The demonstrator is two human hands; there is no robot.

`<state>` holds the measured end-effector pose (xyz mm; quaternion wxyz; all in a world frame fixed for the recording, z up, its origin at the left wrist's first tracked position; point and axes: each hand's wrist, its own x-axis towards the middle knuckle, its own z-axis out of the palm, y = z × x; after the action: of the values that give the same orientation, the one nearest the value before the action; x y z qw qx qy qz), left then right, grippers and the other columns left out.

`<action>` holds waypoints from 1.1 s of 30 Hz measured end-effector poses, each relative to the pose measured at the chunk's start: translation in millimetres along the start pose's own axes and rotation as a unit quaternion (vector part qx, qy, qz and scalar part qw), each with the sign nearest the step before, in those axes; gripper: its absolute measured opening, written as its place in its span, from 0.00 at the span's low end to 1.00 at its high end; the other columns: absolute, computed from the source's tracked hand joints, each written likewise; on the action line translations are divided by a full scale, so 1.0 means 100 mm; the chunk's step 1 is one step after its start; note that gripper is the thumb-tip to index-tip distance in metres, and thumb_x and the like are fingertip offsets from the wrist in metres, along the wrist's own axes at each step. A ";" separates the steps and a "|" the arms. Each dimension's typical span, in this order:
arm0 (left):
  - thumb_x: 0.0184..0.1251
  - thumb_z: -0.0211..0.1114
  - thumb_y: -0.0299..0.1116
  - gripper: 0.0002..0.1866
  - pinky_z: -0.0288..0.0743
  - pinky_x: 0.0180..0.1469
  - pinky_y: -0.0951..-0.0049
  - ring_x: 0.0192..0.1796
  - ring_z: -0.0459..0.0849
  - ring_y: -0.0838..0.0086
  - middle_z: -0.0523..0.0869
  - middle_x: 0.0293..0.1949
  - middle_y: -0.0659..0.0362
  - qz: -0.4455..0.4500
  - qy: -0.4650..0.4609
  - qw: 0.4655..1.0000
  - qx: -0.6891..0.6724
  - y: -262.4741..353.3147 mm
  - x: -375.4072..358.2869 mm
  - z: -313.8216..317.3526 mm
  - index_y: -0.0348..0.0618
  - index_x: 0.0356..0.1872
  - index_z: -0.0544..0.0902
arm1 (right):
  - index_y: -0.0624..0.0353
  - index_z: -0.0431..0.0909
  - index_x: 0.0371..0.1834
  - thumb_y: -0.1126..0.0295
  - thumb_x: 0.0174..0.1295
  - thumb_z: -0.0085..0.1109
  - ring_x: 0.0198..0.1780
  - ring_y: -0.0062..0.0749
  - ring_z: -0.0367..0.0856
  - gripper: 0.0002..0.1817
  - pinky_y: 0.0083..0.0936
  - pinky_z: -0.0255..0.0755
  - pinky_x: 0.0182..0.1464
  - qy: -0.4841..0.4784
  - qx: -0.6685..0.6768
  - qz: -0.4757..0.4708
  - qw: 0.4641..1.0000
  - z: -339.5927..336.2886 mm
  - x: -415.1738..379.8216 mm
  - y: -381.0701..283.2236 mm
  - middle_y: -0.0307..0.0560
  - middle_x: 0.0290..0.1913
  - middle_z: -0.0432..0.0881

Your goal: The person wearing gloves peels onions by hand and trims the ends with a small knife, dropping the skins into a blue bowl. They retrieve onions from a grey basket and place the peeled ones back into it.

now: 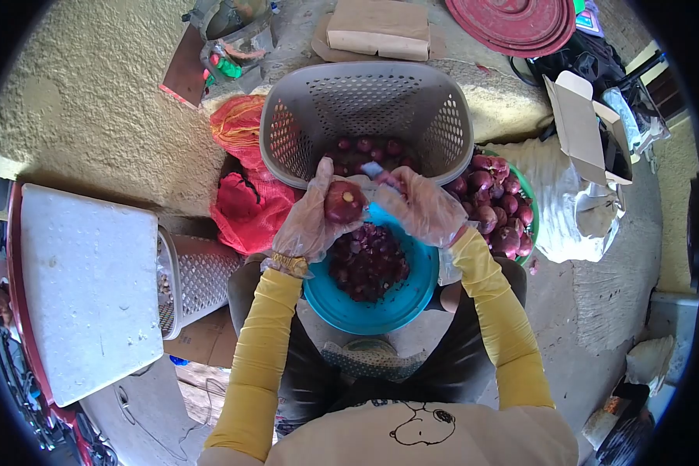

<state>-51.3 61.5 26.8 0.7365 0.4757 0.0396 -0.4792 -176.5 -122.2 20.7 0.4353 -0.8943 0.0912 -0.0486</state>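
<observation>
A red onion (344, 202) with a pale cut spot is held in my left hand (307, 221), which wears a clear plastic glove. My right hand (426, 208), gloved the same way, is closed around a small tool with a light-blue end (372, 169); the rest of it is hidden by the fingers. Both hands are over the far rim of a turquoise basin (318, 299), which holds dark red onion skins and scraps (369, 264). Just beyond stands a grey-brown perforated basket (365, 74) with several onions (394, 147) at its bottom.
At the right, a green-rimmed tub (533, 203) is heaped with red onions (485, 217). A white sack (555, 186) and an open cardboard box (581, 124) lie beyond it. Red mesh bags (245, 213), a second basket (202, 268) and a white foam board (89, 287) are at the left.
</observation>
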 end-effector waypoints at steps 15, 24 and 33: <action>0.78 0.49 0.67 0.38 0.85 0.44 0.65 0.45 0.87 0.68 0.87 0.45 0.53 0.034 -0.021 0.999 -0.012 0.05 0.08 -0.16 0.37 0.58 0.80 | 0.52 0.72 0.67 0.55 0.79 0.55 0.34 0.22 0.77 0.21 0.30 0.80 0.35 -0.056 0.635 0.177 0.750 0.04 0.00 0.33 0.36 0.38 0.76; 0.78 0.51 0.65 0.38 0.88 0.39 0.66 0.41 0.89 0.65 0.88 0.43 0.50 0.057 -0.008 0.998 -0.031 -0.01 0.19 -0.17 0.32 0.56 0.79 | 0.53 0.71 0.67 0.51 0.79 0.53 0.29 0.16 0.72 0.23 0.22 0.74 0.26 0.048 0.591 0.168 0.787 0.03 0.05 -0.12 0.34 0.36 0.73; 0.79 0.50 0.65 0.37 0.87 0.39 0.67 0.42 0.89 0.68 0.88 0.44 0.50 0.065 0.002 0.998 -0.025 -0.03 0.12 -0.05 0.32 0.56 0.80 | 0.56 0.81 0.56 0.50 0.80 0.50 0.16 0.12 0.63 0.21 0.16 0.56 0.16 0.067 0.486 0.131 0.861 0.04 0.04 0.02 0.28 0.23 0.69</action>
<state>-45.2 57.0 16.1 0.7776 0.4594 0.0219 -0.4287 -172.5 -120.9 16.8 0.8098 -0.5436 0.2017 -0.0894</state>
